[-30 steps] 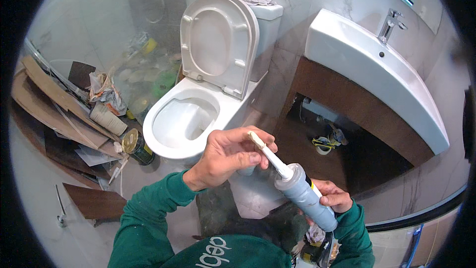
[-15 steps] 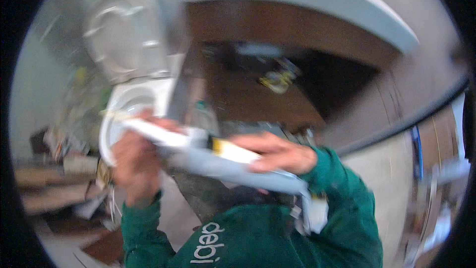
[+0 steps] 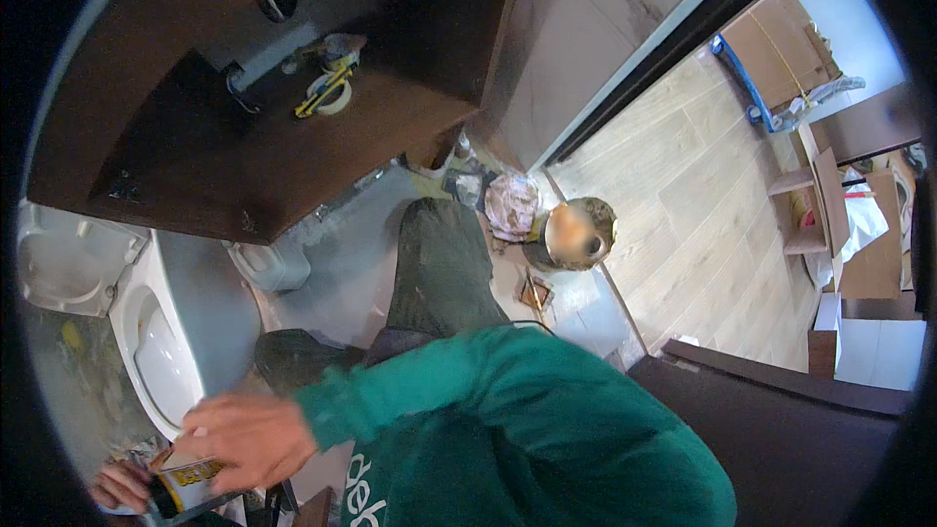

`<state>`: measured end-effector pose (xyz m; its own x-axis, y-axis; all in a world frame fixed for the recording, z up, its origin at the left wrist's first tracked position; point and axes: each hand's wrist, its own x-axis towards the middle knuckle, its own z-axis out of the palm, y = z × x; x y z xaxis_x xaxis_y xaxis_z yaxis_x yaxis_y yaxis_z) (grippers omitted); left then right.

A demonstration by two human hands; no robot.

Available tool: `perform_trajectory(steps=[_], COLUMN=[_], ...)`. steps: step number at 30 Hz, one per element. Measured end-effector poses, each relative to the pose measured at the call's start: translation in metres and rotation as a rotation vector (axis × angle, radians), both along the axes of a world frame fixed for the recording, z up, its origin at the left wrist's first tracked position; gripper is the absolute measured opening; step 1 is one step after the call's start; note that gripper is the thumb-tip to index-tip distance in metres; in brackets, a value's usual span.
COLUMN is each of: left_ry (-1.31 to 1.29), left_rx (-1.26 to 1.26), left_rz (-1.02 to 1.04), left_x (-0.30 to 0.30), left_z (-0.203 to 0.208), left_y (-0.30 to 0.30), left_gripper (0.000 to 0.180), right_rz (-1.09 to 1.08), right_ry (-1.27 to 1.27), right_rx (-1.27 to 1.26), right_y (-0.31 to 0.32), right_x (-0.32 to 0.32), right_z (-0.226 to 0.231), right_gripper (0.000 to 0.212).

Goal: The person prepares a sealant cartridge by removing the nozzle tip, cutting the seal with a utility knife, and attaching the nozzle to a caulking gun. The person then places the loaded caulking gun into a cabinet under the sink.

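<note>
At the lower left I hold a sealant cartridge with a black and yellow label, lying along a grey caulking gun. My left hand wraps round its far-left end, beside the black band. My right hand reaches across from the right, its fingers and thumb closed over the labelled part. The nozzle is hidden from sight. Just beyond the hands stands a white toilet with its lid raised.
A brown vanity cabinet rises ahead, holding a tape roll. Near the doorway stand a round bucket and a crumpled pink bag. A small white bin is beside the toilet. To the right lie wood-look floor, boards and a dark door.
My view has swung right, toward the doorway. Both hands and the caulking gun now appear at the lower left instead of the middle. The white nozzle is no longer visible.
</note>
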<state>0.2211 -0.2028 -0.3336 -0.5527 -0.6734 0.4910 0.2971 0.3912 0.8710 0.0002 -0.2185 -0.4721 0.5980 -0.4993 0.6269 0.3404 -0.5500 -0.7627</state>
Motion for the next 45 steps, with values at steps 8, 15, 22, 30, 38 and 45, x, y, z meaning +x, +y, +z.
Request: perform_trajectory(steps=[8, 15, 22, 30, 38, 45], left_ry=[0.408, -0.382, -0.312, -0.242, -0.195, -0.094], left_rx=[0.203, 0.444, 0.065, 0.022, -0.093, -0.282], left_rz=[0.443, 0.433, 0.845, 0.725, 0.802, 0.984], left_x=[0.066, 0.084, 0.000, -0.012, 0.011, 0.014], left_z=[-0.085, -0.081, -0.096, -0.085, -0.066, -0.079], left_y=[0.066, 0.023, 0.029, 0.036, 0.066, 0.080], left_gripper=[0.039, 0.056, 0.041, 0.040, 0.045, 0.043], right_rz=[-0.684, -1.283, -1.370, -1.259, -1.086, -0.823], right_ry=[0.538, 1.004, 1.239, 0.996, 0.618, 0.273], right_rx=[0.495, 0.954, 1.281, 1.166, 1.110, 0.805], right_y=[0.041, 0.170, 0.214, 0.177, 0.114, -0.062], right_x=[-0.252, -0.374, -0.356, -0.351, -0.331, -0.260], right_z=[-0.154, -0.314, -0.397, -0.388, -0.351, -0.260], right_gripper=[0.026, 0.027, 0.059, 0.039, 0.020, 0.024])
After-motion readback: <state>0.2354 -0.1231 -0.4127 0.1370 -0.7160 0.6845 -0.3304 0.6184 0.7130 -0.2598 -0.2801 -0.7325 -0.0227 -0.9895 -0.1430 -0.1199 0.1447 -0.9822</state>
